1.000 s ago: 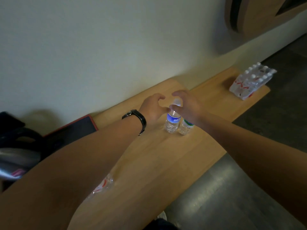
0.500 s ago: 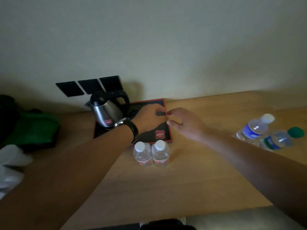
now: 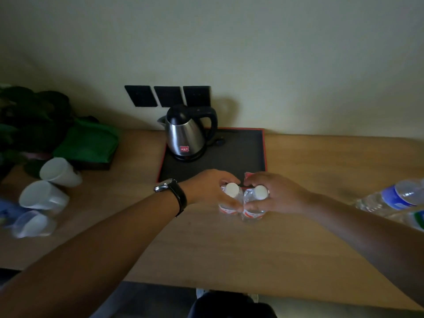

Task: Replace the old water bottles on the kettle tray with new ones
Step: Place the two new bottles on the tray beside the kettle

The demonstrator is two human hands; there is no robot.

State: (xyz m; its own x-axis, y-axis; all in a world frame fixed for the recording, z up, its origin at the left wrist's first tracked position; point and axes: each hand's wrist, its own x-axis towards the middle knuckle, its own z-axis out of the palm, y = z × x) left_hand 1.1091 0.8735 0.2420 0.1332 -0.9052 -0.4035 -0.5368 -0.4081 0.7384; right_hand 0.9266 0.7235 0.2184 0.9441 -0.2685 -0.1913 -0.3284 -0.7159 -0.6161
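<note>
Two small clear bottles with white caps and red labels stand side by side on the wooden counter, just in front of the black, red-edged kettle tray. My left hand wraps the left new bottle. My right hand wraps the right new bottle. A steel kettle with a black lid and handle stands on the tray's back left. Two old bottles lie at the far right: a blue-labelled bottle and a green-labelled bottle.
Three white cups lie on their sides at the left, beside a green bag and dark items. Black wall sockets sit behind the kettle. The counter's front edge runs along the bottom, with floor below.
My hands left the blue and green bottles at the right, passed over the tray, and have now closed on the two small red-labelled bottles. The view swung left to the kettle.
</note>
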